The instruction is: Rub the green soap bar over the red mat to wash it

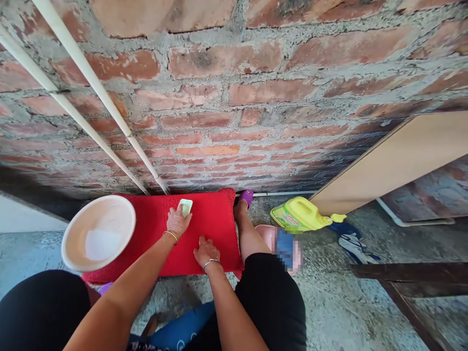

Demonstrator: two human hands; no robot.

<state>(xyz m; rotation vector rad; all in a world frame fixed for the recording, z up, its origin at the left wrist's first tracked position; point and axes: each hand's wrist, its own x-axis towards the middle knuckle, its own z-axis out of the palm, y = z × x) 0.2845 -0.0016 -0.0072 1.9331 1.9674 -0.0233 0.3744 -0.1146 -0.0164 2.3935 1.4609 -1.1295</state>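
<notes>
Soap (185, 206), a pale green bar, lies on the red mat (215, 219) in the middle of the frame, on the floor below the brick wall (234, 97). At the lower left a white basin (98, 232) sits on the mat edge. The left hand (177, 222) pinches the soap with its fingertips. The right hand (205, 251) presses flat, fingers spread, on the mat. At the right a yellow jug (298, 213) lies on its side.

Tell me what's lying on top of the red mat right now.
On the red mat: the left hand pressing a pale green bar, the right hand flat, and the white basin overlapping its left end. The mat under the basin is hidden.
</notes>
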